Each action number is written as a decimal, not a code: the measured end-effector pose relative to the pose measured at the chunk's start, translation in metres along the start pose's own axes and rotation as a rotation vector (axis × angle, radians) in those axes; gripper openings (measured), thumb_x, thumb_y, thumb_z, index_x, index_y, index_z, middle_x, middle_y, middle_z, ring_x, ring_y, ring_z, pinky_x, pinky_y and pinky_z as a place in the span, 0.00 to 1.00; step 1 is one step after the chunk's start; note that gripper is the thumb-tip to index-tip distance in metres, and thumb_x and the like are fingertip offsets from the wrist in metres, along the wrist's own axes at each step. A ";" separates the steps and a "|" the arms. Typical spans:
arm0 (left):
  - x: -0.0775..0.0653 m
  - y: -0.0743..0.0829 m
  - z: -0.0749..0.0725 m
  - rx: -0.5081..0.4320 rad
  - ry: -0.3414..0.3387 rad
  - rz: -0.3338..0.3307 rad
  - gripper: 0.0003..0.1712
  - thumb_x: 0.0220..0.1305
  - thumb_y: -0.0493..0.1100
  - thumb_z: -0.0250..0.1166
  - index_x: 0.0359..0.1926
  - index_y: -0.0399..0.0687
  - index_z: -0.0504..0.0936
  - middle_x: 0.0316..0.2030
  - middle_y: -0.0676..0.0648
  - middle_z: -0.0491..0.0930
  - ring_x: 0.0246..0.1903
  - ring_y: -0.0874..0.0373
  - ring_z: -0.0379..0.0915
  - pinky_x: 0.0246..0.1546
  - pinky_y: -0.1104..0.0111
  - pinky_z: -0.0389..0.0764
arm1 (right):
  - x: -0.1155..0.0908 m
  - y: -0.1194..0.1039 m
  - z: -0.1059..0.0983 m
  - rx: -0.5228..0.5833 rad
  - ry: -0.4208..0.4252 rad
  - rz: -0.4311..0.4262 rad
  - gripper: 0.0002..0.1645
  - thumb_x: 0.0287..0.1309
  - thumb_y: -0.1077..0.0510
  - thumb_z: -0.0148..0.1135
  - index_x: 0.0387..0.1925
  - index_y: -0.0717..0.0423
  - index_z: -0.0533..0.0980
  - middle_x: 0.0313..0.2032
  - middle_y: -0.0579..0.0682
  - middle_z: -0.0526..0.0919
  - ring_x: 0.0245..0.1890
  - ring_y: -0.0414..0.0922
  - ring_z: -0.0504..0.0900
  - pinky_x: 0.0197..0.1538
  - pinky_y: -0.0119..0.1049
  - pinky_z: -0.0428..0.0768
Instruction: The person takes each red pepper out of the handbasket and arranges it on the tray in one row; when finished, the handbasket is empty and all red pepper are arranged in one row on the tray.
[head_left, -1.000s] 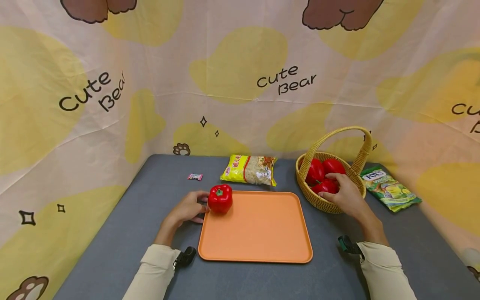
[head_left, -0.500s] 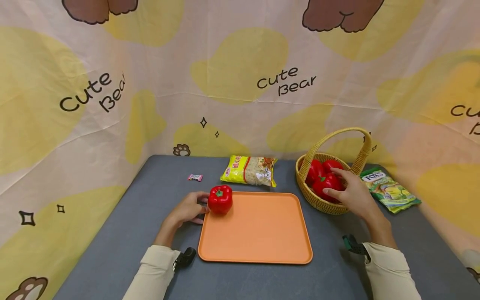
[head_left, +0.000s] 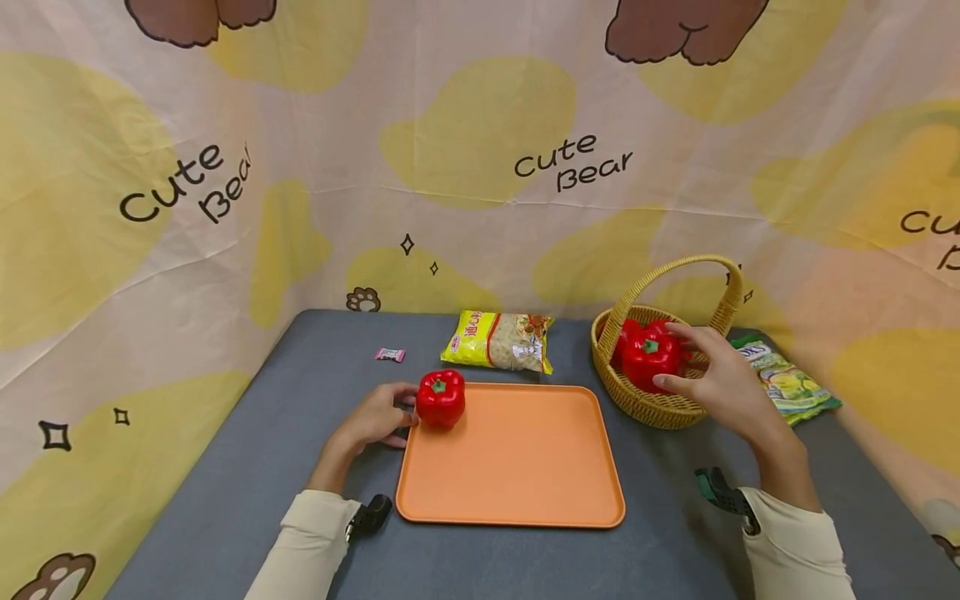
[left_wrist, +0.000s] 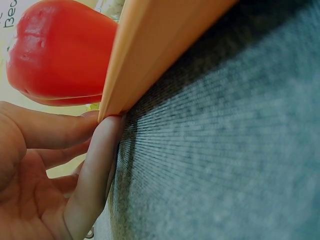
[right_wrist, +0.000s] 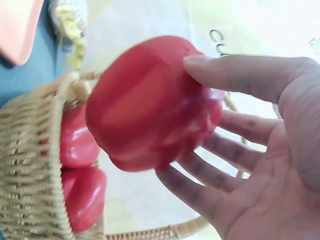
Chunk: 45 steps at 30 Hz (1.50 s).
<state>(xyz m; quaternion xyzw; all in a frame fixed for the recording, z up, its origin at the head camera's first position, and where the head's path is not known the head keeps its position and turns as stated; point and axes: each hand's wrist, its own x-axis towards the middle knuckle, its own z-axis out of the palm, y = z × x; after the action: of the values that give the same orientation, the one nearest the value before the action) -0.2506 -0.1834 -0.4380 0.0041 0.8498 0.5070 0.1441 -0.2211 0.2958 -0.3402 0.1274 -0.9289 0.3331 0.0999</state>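
Note:
My right hand (head_left: 727, 387) holds a red bell pepper (head_left: 649, 358) above the wicker basket (head_left: 647, 410), with the thumb on one side and the fingers on the other. In the right wrist view that bell pepper (right_wrist: 145, 107) hangs clear of two more red peppers (right_wrist: 82, 197) lying inside the basket. At the tray's far left corner, my left hand (head_left: 377, 415) pinches the rim of the orange tray (head_left: 517, 458). The left wrist view has the tray edge (left_wrist: 135, 65) between thumb and finger. Another red bell pepper (head_left: 440, 400) sits upright on the tray in that corner.
Behind the tray lies a yellow food packet (head_left: 498, 340). A small pink wrapped candy (head_left: 390, 355) is to its left. Right of the basket is a green FOX'S bag (head_left: 791, 387), partly behind my right hand. The basket's tall handle (head_left: 675, 265) arches over its opening.
My right hand has lifted a bell pepper from among those in the basket, turning it and drawing it up and slightly right. The left hand and tray have stayed put.

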 end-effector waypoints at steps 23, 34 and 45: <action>-0.003 -0.001 -0.001 -0.014 -0.003 0.004 0.31 0.68 0.30 0.64 0.71 0.32 0.73 0.61 0.33 0.78 0.45 0.49 0.84 0.33 0.58 0.92 | 0.018 -0.018 0.067 0.179 -0.176 -0.100 0.44 0.53 0.58 0.80 0.70 0.59 0.72 0.62 0.57 0.74 0.60 0.60 0.80 0.63 0.62 0.83; 0.003 -0.003 0.000 -0.011 0.007 -0.009 0.30 0.68 0.31 0.65 0.71 0.34 0.74 0.60 0.35 0.79 0.44 0.50 0.84 0.33 0.59 0.92 | 0.030 -0.028 0.106 0.269 -0.257 -0.141 0.42 0.53 0.60 0.81 0.68 0.61 0.73 0.60 0.58 0.77 0.59 0.59 0.82 0.63 0.60 0.83; 0.002 -0.003 0.000 -0.007 0.006 -0.004 0.31 0.68 0.31 0.64 0.71 0.34 0.74 0.61 0.35 0.79 0.44 0.50 0.84 0.32 0.60 0.92 | 0.039 -0.040 0.134 0.234 -0.342 -0.129 0.43 0.55 0.59 0.79 0.71 0.57 0.72 0.64 0.56 0.77 0.64 0.61 0.80 0.68 0.60 0.79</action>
<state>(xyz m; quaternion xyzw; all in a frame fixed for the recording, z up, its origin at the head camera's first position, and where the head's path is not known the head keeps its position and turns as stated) -0.2526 -0.1842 -0.4408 0.0002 0.8484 0.5098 0.1425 -0.2598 0.1728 -0.4072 0.2520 -0.8773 0.4049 -0.0534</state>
